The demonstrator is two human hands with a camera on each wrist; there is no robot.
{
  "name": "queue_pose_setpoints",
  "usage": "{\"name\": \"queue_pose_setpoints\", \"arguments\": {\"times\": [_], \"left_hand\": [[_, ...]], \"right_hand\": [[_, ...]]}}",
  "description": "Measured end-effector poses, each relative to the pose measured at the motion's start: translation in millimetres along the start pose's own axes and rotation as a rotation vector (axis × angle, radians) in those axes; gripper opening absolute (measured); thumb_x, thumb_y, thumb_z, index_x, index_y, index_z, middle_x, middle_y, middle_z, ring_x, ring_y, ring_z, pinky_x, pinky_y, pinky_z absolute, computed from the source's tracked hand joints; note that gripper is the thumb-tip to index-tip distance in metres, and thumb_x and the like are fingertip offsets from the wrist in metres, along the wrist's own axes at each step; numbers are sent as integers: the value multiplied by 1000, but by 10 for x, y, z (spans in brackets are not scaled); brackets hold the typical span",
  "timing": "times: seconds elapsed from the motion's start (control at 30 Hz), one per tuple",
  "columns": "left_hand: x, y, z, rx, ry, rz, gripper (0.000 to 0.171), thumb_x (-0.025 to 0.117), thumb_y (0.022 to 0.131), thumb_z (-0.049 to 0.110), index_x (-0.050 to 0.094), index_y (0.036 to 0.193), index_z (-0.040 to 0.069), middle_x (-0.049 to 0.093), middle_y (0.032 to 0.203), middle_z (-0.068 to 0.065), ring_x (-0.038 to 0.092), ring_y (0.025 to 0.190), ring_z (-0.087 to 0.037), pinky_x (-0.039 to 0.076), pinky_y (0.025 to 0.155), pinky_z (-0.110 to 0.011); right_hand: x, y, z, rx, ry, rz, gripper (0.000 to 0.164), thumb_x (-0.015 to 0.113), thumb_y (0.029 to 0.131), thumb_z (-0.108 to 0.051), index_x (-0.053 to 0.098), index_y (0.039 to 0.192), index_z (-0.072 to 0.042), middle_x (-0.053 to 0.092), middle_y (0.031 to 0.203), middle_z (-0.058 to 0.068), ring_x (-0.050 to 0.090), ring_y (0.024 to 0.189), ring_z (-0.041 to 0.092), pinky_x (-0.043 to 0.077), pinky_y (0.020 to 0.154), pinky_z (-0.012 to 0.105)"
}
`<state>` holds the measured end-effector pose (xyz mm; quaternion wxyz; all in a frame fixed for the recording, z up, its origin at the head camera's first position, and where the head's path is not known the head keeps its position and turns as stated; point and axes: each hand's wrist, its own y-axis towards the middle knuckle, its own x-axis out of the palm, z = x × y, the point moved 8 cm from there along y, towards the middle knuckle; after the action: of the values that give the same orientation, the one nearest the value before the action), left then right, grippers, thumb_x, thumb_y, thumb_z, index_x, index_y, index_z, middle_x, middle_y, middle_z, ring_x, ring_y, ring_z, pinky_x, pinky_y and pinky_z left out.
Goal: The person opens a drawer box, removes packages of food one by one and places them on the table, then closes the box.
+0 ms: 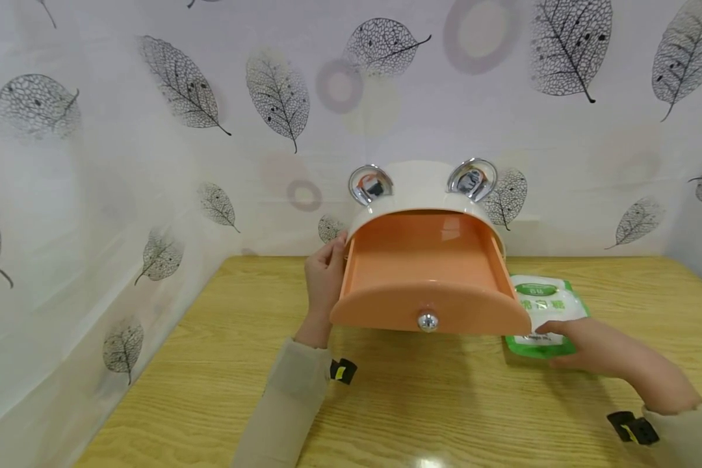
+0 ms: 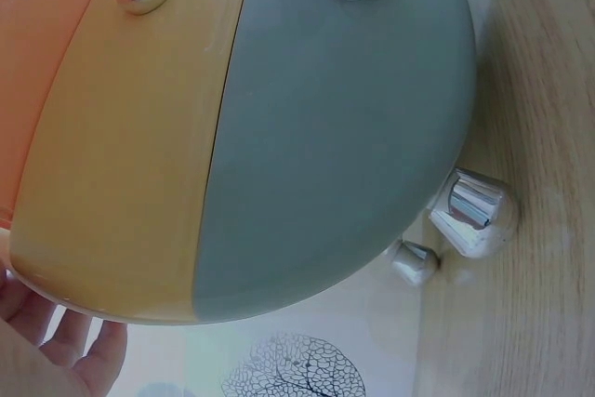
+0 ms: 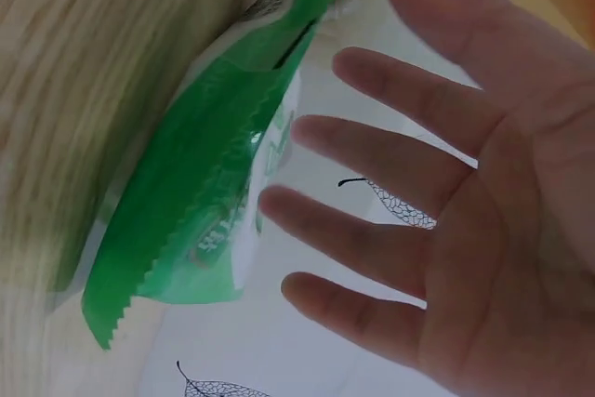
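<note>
A frog-shaped storage box (image 1: 419,184) has a white rounded top and two chrome-ringed eyes. Its orange top drawer (image 1: 444,306) is pulled out, with a bare interior and a silver knob on the front. In the left wrist view, a yellow drawer (image 2: 125,165) and a grey-green drawer (image 2: 325,137) are pushed in. My left hand (image 1: 325,276) rests its fingers against the box's left side. My right hand (image 1: 599,348) reaches over a white and green plastic bag (image 1: 546,300) to the right of the box, and in the right wrist view its fingers are spread beside the bag.
The box stands on chrome feet (image 2: 474,213) on a wood-grain table (image 1: 398,403). Behind and to the left hangs a pale cloth (image 1: 257,195) printed with leaves. The pulled-out drawer juts forward between my two arms.
</note>
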<state>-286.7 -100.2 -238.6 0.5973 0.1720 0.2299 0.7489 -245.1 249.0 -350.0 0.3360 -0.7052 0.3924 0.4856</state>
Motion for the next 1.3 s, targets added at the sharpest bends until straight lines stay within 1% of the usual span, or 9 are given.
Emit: {"name": "queue_pose_setpoints", "arguments": {"times": [0.1,0.37,0.53,0.7,0.9,0.97,1.07,1.2,1.3], "left_hand": [[-3,1,-8,1,7,0,24,46,91,5,58,106,-11,60,102,-22,53,63,1,44,55,-13],[-3,11,-32,-11,-16,-5,25,47,92,7,58,107,-10,60,101,-21,52,59,1,44,54,-13],[6,5,-25,-19,-3,-4,25,47,92,6,58,107,-10,60,102,-21,54,65,-1,45,58,-13],[-5,7,-28,-12,16,3,25,47,92,6,58,106,-10,60,102,-21,54,64,-2,45,57,-13],[-10,9,-22,2,18,9,24,47,91,7,59,106,-9,60,104,-19,61,77,-26,45,62,-13],[-15,10,-20,4,17,14,24,47,91,6,59,105,-10,59,104,-20,60,79,-29,45,62,-13],[-17,10,-22,5,9,16,24,48,91,6,59,105,-10,60,102,-20,61,71,-19,45,59,-13],[-7,12,-36,-2,-8,7,24,47,91,6,59,105,-10,60,101,-22,53,59,-1,45,55,-13],[-9,32,-114,0,-11,7,24,48,91,6,59,106,-10,60,101,-21,52,60,1,45,55,-13]], "right_hand": [[38,5,40,14,-1,-20,49,73,70,-23,57,109,1,59,103,17,54,93,37,45,73,49],[96,29,49,-28,-29,-34,39,71,72,-13,61,108,-1,60,103,15,55,91,34,46,72,47],[93,22,47,-70,-19,-50,39,70,72,-10,61,108,1,58,106,20,53,95,39,45,74,49],[90,33,18,-127,9,-75,38,68,74,-9,59,109,4,58,107,21,50,98,42,44,76,50],[74,69,27,-133,21,-109,37,67,75,-9,60,109,3,59,107,19,50,99,43,43,78,51],[62,88,29,-130,34,-114,36,67,75,-9,60,108,3,59,107,19,49,99,43,42,78,52],[46,118,40,-117,43,-122,35,67,74,-8,61,107,3,59,106,18,49,100,43,41,80,53],[30,170,62,-127,30,-115,34,68,74,-8,61,105,4,59,104,18,50,98,42,42,79,52],[18,228,71,-149,15,-102,37,68,73,-9,60,107,4,60,105,18,52,97,41,43,78,51]]}}
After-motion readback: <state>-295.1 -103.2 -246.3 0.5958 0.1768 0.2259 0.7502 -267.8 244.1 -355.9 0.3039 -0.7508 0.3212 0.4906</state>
